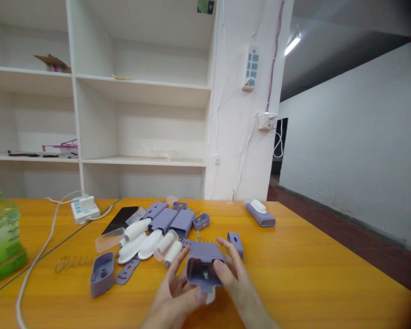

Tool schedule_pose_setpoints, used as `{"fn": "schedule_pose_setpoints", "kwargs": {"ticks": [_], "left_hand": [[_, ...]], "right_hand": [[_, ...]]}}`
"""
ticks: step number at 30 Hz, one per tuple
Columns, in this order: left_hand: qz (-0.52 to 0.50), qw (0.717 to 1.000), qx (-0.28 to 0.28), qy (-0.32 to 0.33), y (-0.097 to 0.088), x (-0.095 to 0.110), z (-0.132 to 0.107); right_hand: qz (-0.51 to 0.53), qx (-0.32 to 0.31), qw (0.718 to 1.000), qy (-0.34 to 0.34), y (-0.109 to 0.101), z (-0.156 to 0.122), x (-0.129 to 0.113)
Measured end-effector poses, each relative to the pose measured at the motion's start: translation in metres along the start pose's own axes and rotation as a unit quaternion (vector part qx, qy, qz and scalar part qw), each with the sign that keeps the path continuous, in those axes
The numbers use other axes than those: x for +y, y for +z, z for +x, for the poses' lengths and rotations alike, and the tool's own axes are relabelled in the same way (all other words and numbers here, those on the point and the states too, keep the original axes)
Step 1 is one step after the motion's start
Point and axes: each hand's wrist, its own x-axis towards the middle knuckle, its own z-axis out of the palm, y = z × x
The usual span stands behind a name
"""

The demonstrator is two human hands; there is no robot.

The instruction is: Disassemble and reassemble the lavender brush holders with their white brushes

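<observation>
While the left hand and right hand hold an open purple casing, loose parts lie unjoined, one unit seemingly assembled.

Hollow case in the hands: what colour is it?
The case is greyish purple, in the head view.

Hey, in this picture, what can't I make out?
Head view:
Hollow purple plastic housing: parts of its sides, behind the left hand and right hand.
Small pale part inside it: too small and shadowed to identify.
Green-lidded clear plastic jar: cut off by the left edge.
Green-and-black rectangle: cut off by the top edge.
</observation>
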Motion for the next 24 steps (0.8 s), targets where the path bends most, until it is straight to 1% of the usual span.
{"fn": "schedule_pose_setpoints", "kwargs": {"ticks": [2, 4, 7, 9, 10, 13, 15, 17, 20, 22, 24], "left_hand": [[-0.001, 1.0, -0.014, 0.021, 0.002, -0.006, -0.002], [0.027, 0.999, -0.027, 0.04, 0.001, -0.005, -0.003], [0.134, 0.988, -0.015, 0.079, -0.005, 0.004, -0.003], [0.209, 0.973, -0.027, 0.093, -0.01, 0.012, 0.002], [0.233, 0.968, -0.042, 0.079, -0.013, 0.016, 0.006], [0.257, 0.964, -0.07, -0.024, -0.016, 0.023, 0.021], [0.257, 0.962, -0.064, -0.067, -0.017, 0.025, 0.026], [0.258, 0.961, -0.07, -0.063, -0.016, 0.027, 0.02], [0.241, 0.965, -0.1, -0.01, -0.012, 0.025, 0.0], [0.194, 0.975, -0.106, 0.019, -0.007, 0.022, -0.01], [0.141, 0.985, -0.098, 0.02, -0.003, 0.019, -0.014]], "right_hand": [[-0.01, -0.006, 1.0, 0.003, 0.006, -0.004, 0.0], [-0.029, -0.026, 0.999, 0.013, 0.009, -0.008, -0.002], [-0.101, -0.045, 0.994, 0.011, 0.004, -0.012, -0.012], [-0.156, -0.075, 0.985, 0.004, -0.003, -0.013, -0.024], [-0.173, -0.108, 0.979, 0.01, -0.007, -0.012, -0.029], [-0.199, -0.22, 0.955, 0.017, -0.015, -0.008, -0.034], [-0.208, -0.249, 0.946, 0.003, -0.018, -0.004, -0.027], [-0.191, -0.236, 0.953, -0.004, -0.018, -0.001, -0.018], [-0.114, -0.197, 0.974, -0.019, -0.012, -0.004, -0.008], [-0.063, -0.171, 0.983, -0.037, -0.007, -0.009, -0.005], [-0.03, -0.151, 0.987, -0.044, 0.0, -0.013, -0.003]]}}
